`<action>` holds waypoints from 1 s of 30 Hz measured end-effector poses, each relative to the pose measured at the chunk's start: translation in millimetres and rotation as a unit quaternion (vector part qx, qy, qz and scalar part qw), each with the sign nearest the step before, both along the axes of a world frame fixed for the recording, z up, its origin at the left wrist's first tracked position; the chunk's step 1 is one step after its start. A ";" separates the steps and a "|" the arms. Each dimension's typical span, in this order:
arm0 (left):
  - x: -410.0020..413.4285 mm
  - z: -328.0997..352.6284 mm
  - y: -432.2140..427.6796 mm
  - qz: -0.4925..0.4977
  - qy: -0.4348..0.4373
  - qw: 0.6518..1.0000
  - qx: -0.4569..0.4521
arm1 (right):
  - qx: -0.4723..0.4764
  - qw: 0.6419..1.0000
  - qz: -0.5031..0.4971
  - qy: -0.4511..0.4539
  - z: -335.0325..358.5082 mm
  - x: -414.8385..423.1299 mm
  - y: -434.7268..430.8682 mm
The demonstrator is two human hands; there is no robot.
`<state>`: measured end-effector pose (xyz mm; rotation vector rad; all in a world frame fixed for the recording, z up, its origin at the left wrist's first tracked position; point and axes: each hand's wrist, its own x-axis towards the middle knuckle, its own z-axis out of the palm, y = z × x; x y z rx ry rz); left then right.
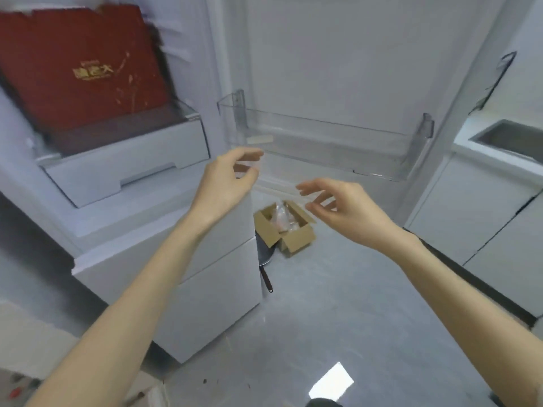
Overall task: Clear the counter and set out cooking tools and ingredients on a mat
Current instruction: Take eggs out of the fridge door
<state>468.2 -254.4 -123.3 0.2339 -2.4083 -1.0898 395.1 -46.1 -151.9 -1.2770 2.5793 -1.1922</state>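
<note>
My left hand and right hand hover loosely curled, fingers apart, gripping nothing, before the fridge's clear door shelf. The frying pan lies on the floor beside a cardboard box.

The one view comes from a camera on the person's head, aimed forward and steeply down. It faces an open fridge at close range: the fridge body and a red box fill the left, the door's clear shelf lies straight ahead. Both forearms enter from the bottom edge, and the left hand and right hand sit near the centre, nearest the lens. The floor fills the lower middle, well below. A sink shows at the right edge. The wide lens bends straight lines near the borders.
</note>
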 end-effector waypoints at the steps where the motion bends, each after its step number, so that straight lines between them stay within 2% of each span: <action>1: -2.5 12.7 -3.1 -0.019 0.012 1.000 -0.006 | -0.008 1.000 -0.019 0.012 11.7 4.1 1.5; 7: -29.1 71.9 -1.7 -0.087 0.069 0.993 -0.035 | -0.034 0.990 -0.101 0.096 79.6 8.8 10.8; 14: -63.3 141.1 15.4 -0.128 0.160 0.975 -0.082 | -0.090 0.967 -0.148 0.185 159.2 -3.7 19.2; 19: -76.9 205.4 27.3 -0.147 0.276 0.942 -0.122 | -0.121 0.937 -0.153 0.289 219.2 -16.4 26.3; 24: -92.1 268.8 33.1 -0.156 0.377 0.900 -0.156 | -0.205 0.894 -0.149 0.371 284.5 -27.9 23.8; 27: -105.0 300.6 34.1 -0.165 0.378 0.895 -0.169 | -0.206 0.891 -0.160 0.371 319.5 -44.3 21.0; 30: -125.3 323.9 35.3 -0.174 0.310 0.918 -0.176 | -0.150 0.890 -0.204 0.380 346.7 -69.5 19.6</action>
